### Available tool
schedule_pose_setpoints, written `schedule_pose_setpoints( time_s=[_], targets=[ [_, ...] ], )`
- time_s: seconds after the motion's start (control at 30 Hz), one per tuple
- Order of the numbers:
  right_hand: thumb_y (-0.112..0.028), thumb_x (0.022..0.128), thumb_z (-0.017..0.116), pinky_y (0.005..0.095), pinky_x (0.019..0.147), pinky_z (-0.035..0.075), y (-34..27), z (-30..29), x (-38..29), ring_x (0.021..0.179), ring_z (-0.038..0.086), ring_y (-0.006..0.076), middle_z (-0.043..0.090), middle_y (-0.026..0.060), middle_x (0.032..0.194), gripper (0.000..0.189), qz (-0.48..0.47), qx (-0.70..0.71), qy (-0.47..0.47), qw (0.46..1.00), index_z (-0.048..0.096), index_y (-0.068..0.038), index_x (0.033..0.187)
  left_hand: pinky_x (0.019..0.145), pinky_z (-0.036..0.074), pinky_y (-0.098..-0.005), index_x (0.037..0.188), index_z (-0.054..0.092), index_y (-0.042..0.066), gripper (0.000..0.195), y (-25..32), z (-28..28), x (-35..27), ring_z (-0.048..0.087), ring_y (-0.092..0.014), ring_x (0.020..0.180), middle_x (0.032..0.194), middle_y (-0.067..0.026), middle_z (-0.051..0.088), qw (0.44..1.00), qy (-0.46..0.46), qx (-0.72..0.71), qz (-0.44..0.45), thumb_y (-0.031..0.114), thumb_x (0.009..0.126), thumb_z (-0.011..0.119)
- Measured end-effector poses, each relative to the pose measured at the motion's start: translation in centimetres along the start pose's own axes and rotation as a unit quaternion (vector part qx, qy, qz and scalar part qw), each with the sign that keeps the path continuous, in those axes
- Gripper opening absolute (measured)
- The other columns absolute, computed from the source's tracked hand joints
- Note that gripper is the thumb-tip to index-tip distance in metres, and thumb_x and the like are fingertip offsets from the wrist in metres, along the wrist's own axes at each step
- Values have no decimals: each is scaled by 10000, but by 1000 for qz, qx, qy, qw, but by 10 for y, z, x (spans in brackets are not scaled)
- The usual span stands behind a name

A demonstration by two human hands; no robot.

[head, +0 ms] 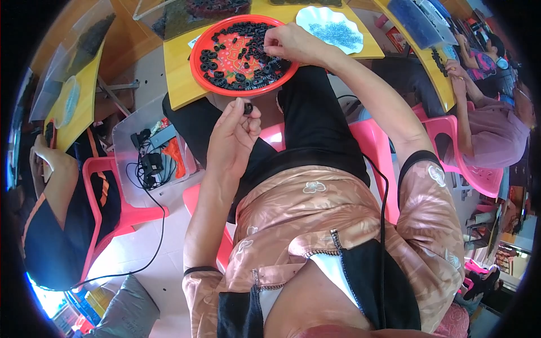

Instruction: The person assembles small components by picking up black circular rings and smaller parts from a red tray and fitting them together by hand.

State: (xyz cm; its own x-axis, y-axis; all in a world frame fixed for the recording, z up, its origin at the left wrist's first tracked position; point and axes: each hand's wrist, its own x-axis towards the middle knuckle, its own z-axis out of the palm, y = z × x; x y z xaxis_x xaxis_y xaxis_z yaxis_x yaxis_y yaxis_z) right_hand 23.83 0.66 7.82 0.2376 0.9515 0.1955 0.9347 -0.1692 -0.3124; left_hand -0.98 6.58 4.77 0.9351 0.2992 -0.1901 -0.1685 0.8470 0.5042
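Observation:
Between thumb and fingers, my left hand (237,129) holds a small black part (248,108), just in front of the tray's near rim. My right hand (289,42) is over the right side of a round red tray (195,63), fingers bent in among the black pieces; whether it pinches one is hidden. Many small black plastic pieces (240,77) lie around the tray, with its printed red bottom showing in the middle. Right of the tray, a white scalloped dish (305,16) holds many tiny grey parts (334,34) that look like springs or pins.
The tray stands on a yellow table (179,80), with a clear bin (156,21) behind. On the floor at left, a plastic box (122,135) holds adapters and cables. A black cable (160,236) crosses the floor. Co-workers sit left and right on pink chairs (91,211).

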Motion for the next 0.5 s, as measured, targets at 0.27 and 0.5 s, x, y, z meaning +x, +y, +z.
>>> schedule_pose_setpoints(
  time_s=[0.27,0.5],
  targets=[
    [-83,788,648,310,654,516,-35,-14,-20,719,654,245,661,123,800,167,-84,92,58,991,635,-12,939,568,393,-186,1060,541,29,244,16,0,53,510,-76,584,763,-50,606,967,44,249,41,216,904,552],
    [-59,754,591,391,637,516,-62,-6,-23,755,638,323,644,158,845,308,-207,18,97,973,562,-60,1061,544,410,-175,1060,552,6,221,13,-8,66,545,-52,630,810,-49,623,915,24,374,151,152,894,565]
  ],
)
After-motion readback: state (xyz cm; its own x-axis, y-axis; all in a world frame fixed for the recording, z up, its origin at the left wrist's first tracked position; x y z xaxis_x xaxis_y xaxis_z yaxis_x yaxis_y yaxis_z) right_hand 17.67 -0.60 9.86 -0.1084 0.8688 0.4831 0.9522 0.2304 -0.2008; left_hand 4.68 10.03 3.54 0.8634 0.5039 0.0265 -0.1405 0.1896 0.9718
